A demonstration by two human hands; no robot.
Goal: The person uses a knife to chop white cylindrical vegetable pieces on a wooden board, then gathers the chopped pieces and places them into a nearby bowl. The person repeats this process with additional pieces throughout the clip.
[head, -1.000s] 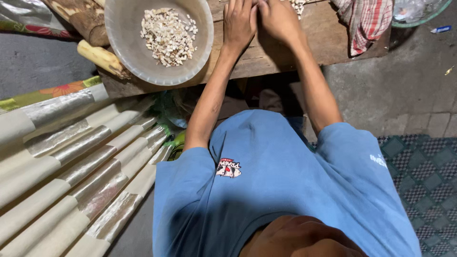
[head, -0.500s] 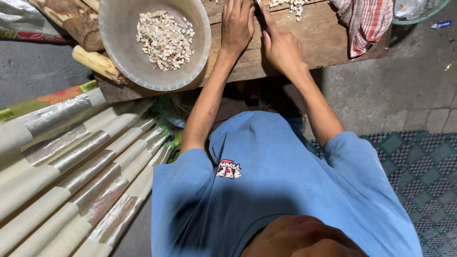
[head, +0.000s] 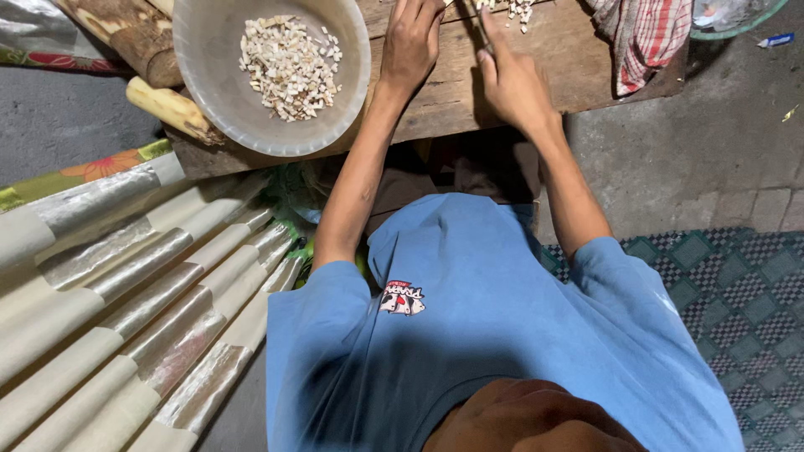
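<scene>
The head camera looks straight down over a blue shirt [head: 502,335] to a low wooden board [head: 444,96] at the top of the picture; the left hand [head: 410,42] lies on the board with its fingers stretched toward the top edge, pressing down on something pale that the frame cuts off, so what it presses cannot be told; the right hand [head: 511,75] is just beside it, apart by a narrow gap, closed around a thin dark handle [head: 484,40] that runs up along the forefinger, most likely a knife, though the blade is out of view; a small heap of pale chopped bits [head: 512,8] sits on the board just above the right hand, at the very edge of the frame; left of the left hand stands a round grey bowl [head: 209,92], half on the board, holding a mound of the same pale diced pieces [head: 289,63]; a peeled yellowish root [head: 172,109] lies against the bowl's left side, and a brown, rough-skinned root [head: 138,38] lies above it; a red checked cloth [head: 645,38] hangs over the board's right end; long pale strips with shiny bands [head: 126,293] fan out on the left; a green patterned mat [head: 737,310] covers the floor at the lower right, with bare grey concrete [head: 695,159] above it.
</scene>
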